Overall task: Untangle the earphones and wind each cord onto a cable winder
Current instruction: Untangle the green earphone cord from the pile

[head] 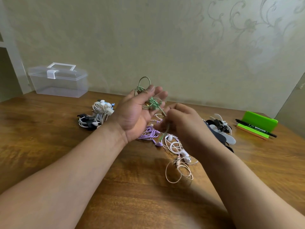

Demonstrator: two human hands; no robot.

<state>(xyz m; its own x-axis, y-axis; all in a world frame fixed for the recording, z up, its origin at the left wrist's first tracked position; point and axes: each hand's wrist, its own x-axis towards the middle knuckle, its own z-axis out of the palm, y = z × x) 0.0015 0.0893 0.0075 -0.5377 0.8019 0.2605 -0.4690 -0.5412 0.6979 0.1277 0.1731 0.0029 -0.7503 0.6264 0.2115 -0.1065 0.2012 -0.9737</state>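
green earphones [152, 103] sit up off the table [49, 146] in a small knot, draped across the upturned left hand [140, 111], whose fingers are spread and nearly straight, with one loop standing above the fingertips. the right hand [183, 124], just beside it, has its fingers curled and pinches a green strand hanging from the knot (it is blurred, so the exact grip is hard to read).

by the look of it, the task is partway through. a bundle of wound cords [97, 115] at the left seems finished, white cable wrapped on dark and pale winders. the green set is not yet untangled and is on no winder. under the hands lie purple earphones [149, 133] and a pale pink-white tangle [177, 146], both loose on the wood and both left to do. spare winders [221, 128], black and white, wait at the right, near a marker [255, 128]. a clear lidded box [59, 80] stands at the back left.
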